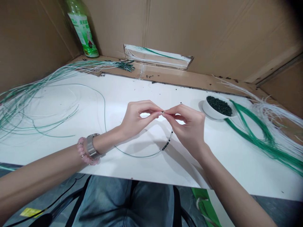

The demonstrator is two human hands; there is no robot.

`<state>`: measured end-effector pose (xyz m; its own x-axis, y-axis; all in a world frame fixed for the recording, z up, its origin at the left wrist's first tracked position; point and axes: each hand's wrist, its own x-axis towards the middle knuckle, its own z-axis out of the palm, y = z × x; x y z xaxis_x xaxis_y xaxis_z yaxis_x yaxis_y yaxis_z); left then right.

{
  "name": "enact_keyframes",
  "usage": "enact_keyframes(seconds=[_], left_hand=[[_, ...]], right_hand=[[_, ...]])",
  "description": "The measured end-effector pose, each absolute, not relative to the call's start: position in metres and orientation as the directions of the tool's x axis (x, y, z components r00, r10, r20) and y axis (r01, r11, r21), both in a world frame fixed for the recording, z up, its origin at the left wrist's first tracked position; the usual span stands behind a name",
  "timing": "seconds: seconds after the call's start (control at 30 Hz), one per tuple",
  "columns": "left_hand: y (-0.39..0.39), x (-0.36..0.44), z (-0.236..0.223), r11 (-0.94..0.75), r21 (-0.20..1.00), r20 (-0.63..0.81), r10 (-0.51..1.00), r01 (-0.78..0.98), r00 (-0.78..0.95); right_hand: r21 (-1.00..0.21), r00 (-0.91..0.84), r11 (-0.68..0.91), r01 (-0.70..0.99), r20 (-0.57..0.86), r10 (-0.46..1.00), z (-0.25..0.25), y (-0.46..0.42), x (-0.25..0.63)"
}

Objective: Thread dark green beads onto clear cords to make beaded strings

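Observation:
Over the middle of the white table, my left hand [139,117] and my right hand [187,123] meet fingertip to fingertip. Both are closed in a pinch on a tiny dark bead [163,112]. From below my right hand hangs a thin green cord [139,156] carrying several dark beads [166,145]. This cord curves under my left wrist and runs on across the table to the left. How the cord passes through the pinched bead is hidden by my fingers.
A white bowl [206,110] of dark beads stands right of my hands, beside green cords [255,138] and white cords [279,113]. More cords [30,91] with beaded ends [126,65] lie left. A green bottle [82,31] stands against the cardboard wall [113,25].

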<state>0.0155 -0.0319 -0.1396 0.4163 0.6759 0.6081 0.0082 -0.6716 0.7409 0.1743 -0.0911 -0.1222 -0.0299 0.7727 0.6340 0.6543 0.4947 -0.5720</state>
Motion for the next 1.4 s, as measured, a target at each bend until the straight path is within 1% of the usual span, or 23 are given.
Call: enact_keyframes(seconds=[0.1, 0.2, 0.27, 0.33, 0.4, 0.47, 0.57, 0.67, 0.77, 0.83, 0.9, 0.97, 1.03, 1.1, 1.23, 1.4], left_hand=[[-0.033, 0.016, -0.139, -0.664, 0.748, 0.601, 0.669, -0.011, 0.437], [-0.033, 0.016, -0.138, -0.651, 0.759, 0.588, 0.680, -0.006, 0.438], [-0.033, 0.016, -0.138, -0.651, 0.759, 0.581, 0.687, 0.014, 0.436], [-0.033, 0.016, -0.138, -0.659, 0.750, 0.577, 0.689, 0.050, 0.438], [-0.031, 0.016, -0.139, -0.678, 0.729, 0.579, 0.684, 0.093, 0.443], [-0.029, 0.016, -0.139, -0.705, 0.697, 0.593, 0.668, 0.129, 0.449], [-0.026, 0.017, -0.141, -0.760, 0.631, 0.633, 0.620, 0.156, 0.463], [-0.023, 0.019, -0.142, -0.797, 0.576, 0.654, 0.581, 0.178, 0.484], [-0.021, 0.020, -0.143, -0.802, 0.561, 0.660, 0.582, 0.204, 0.476], [-0.020, 0.020, -0.143, -0.799, 0.564, 0.659, 0.588, 0.209, 0.469], [-0.020, 0.020, -0.143, -0.799, 0.564, 0.655, 0.586, 0.207, 0.478], [-0.021, 0.020, -0.143, -0.801, 0.563, 0.649, 0.580, 0.202, 0.492], [-0.022, 0.021, -0.144, -0.803, 0.563, 0.649, 0.575, 0.193, 0.499], [-0.022, 0.022, -0.144, -0.800, 0.569, 0.649, 0.578, 0.188, 0.495], [-0.019, 0.027, -0.141, -0.762, 0.621, 0.619, 0.620, 0.182, 0.482], [-0.002, 0.050, -0.131, -0.741, 0.652, 0.587, 0.626, 0.160, 0.513]], right_hand=[[-0.662, 0.026, 0.463, 0.589, 0.588, 0.808, -0.123, -0.092, 0.174], [-0.701, 0.040, 0.449, 0.554, 0.562, 0.826, -0.123, -0.092, 0.174], [-0.686, 0.018, 0.461, 0.563, 0.568, 0.823, -0.124, -0.091, 0.173], [-0.636, -0.014, 0.483, 0.602, 0.596, 0.803, -0.125, -0.090, 0.173], [-0.586, -0.034, 0.493, 0.644, 0.622, 0.783, -0.126, -0.089, 0.172], [-0.572, -0.033, 0.488, 0.660, 0.627, 0.778, -0.128, -0.088, 0.172], [-0.622, -0.010, 0.439, 0.649, 0.570, 0.822, -0.130, -0.087, 0.171], [-0.674, 0.039, 0.347, 0.652, 0.487, 0.873, -0.131, -0.083, 0.174], [-0.656, 0.044, 0.252, 0.712, 0.400, 0.916, -0.132, -0.079, 0.179], [-0.641, 0.024, 0.223, 0.735, 0.353, 0.935, -0.132, -0.076, 0.182], [-0.694, 0.007, 0.245, 0.677, 0.339, 0.941, -0.131, -0.075, 0.183], [-0.767, 0.001, 0.286, 0.574, 0.350, 0.937, -0.129, -0.074, 0.182], [-0.807, 0.004, 0.310, 0.502, 0.361, 0.933, -0.128, -0.073, 0.181], [-0.821, 0.021, 0.311, 0.479, 0.365, 0.931, -0.129, -0.072, 0.181], [-0.846, 0.067, 0.315, 0.431, 0.378, 0.923, -0.131, -0.068, 0.185], [-0.885, 0.178, 0.331, 0.326, 0.401, 0.898, -0.130, -0.060, 0.198]])
